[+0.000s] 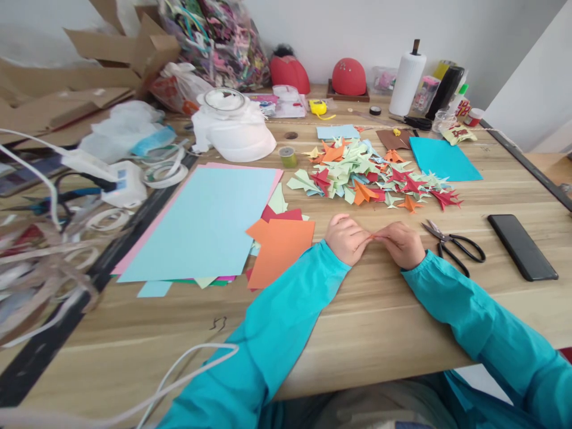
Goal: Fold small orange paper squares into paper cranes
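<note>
My left hand (347,239) and my right hand (403,245) meet over the table, each closed in a pinch. Between their fingertips shows a small orange piece of paper (372,236), mostly hidden by the fingers. Just beyond my hands lies a pile of folded paper shapes (353,167) in green, orange, red and blue, some like little planes. Left of my left hand, orange paper sheets (286,250) overlap red ones. A pair of scissors (456,241) with black handles lies to the right of my right hand, its blades parted.
A stack of light blue and pink paper (201,220) covers the table's left middle. Farther left are tangled cables and tape rolls (167,174). A black phone (522,247) lies at the right. A turquoise sheet (444,159), a white roll (407,83) and red domes (349,77) stand behind.
</note>
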`<state>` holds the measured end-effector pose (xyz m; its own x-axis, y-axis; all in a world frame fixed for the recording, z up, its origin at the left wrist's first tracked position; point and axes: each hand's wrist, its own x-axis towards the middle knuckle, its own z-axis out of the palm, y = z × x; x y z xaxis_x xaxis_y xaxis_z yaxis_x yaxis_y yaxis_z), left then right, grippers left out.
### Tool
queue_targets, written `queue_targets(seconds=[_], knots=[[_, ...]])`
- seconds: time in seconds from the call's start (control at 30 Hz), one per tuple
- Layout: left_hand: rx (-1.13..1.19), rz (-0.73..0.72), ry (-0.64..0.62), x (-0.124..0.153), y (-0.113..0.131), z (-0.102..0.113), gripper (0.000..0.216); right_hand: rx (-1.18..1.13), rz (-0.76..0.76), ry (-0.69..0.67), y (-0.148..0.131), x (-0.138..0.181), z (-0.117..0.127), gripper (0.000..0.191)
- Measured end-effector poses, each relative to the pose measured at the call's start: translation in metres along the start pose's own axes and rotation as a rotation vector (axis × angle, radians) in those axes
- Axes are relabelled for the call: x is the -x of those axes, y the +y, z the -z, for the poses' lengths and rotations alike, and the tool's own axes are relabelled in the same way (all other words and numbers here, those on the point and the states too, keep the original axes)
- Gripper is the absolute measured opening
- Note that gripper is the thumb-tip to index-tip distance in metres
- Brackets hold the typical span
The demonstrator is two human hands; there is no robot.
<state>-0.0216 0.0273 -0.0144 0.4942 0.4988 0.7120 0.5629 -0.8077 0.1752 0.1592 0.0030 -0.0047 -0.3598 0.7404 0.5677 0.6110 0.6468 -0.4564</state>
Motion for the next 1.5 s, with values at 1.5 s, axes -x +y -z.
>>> queue_targets(seconds=[1.5], knots=[[0.012,-0.099,0.004,0.0017,-0.0002,-0.0032,0.019,0.290,0.211,-0.012,-0.0023,-0.0014,0.0017,0.011]])
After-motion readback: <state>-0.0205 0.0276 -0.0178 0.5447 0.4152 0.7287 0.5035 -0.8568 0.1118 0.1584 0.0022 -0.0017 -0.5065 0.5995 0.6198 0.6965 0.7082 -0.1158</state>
